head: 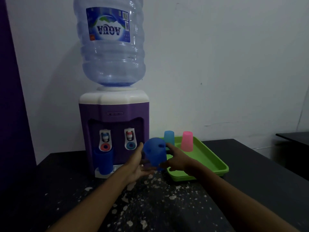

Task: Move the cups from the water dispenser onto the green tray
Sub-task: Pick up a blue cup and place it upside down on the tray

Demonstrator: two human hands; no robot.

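Note:
A dark blue cup point(154, 153) hangs upside down in the air between the purple water dispenser point(113, 131) and the green tray point(212, 163). My left hand point(137, 166) and my right hand point(177, 159) both hold it, one on each side. Another dark blue cup point(104, 160) stands on the dispenser's drip ledge under the left tap. On the tray's far end stand a light blue cup point(169, 138) and a pink cup point(187, 141), both upside down.
A large water bottle point(110, 44) sits on top of the dispenser. The black table point(150, 206) has white flecks near its middle. A white wall is close behind. Another dark surface point(294, 138) shows at the far right.

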